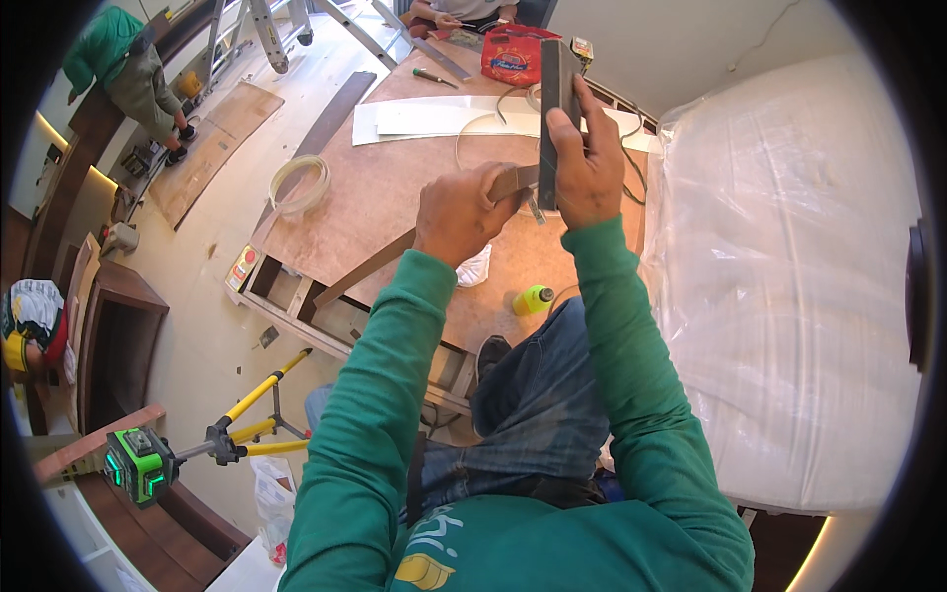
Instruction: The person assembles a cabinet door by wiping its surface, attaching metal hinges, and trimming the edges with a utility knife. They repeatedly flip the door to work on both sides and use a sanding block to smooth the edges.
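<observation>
My left hand (462, 212) grips a long brown wooden strip (370, 266) that runs down-left over the brown board worktop (385, 187). My right hand (589, 168) holds a dark flat rectangular block (554, 89) upright, pressed against the strip's upper end near my left hand. Both arms wear green sleeves. My knee in blue jeans (543, 375) rests on the worktop's near edge.
A yellow-green bottle (533, 299) and crumpled white paper (476, 266) lie by my knee. A roll of pale edge banding (299, 184), white panels (444, 118), a screwdriver (434, 77) and a red bag (518, 54) lie farther off. A plastic-wrapped mattress (789, 276) is right; a green laser level (138, 464) on a yellow tripod lower left. Other people work at the top and the left.
</observation>
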The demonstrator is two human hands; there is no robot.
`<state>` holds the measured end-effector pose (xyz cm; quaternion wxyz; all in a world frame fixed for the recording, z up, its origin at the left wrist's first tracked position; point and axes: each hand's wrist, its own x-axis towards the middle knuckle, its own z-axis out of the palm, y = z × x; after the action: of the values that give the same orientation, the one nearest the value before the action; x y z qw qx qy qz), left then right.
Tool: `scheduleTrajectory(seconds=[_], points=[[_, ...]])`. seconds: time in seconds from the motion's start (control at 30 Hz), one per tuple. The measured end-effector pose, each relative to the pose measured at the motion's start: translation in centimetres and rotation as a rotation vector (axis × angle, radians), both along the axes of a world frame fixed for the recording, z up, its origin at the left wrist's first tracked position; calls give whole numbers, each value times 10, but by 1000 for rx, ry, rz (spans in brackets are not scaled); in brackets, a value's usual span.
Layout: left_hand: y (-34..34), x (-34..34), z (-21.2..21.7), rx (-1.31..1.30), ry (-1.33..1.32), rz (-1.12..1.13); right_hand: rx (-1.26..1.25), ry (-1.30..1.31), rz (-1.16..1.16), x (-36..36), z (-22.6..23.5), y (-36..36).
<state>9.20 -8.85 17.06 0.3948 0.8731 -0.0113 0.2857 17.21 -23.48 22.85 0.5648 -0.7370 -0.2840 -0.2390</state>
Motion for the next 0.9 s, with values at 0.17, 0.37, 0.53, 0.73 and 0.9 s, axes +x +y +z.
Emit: scheduleTrajectory(seconds=[0.17,0.37,0.53,0.73,0.9], points=[[7,4,3,-41,1,-1,-233,-115,24,-66,-27,-44],[10,4,-2,-6,-36,12,-226,-49,15,-89,-48,-36],[8,-6,-5,60,-7,19,-168,-68,-9,-41,-28,1],[8,-13,-2,-28,-95,12,-79,-16,-32,-16,-5,9],[21,-9,-1,-47,-21,54,-194,-95,49,-82,-36,-30]])
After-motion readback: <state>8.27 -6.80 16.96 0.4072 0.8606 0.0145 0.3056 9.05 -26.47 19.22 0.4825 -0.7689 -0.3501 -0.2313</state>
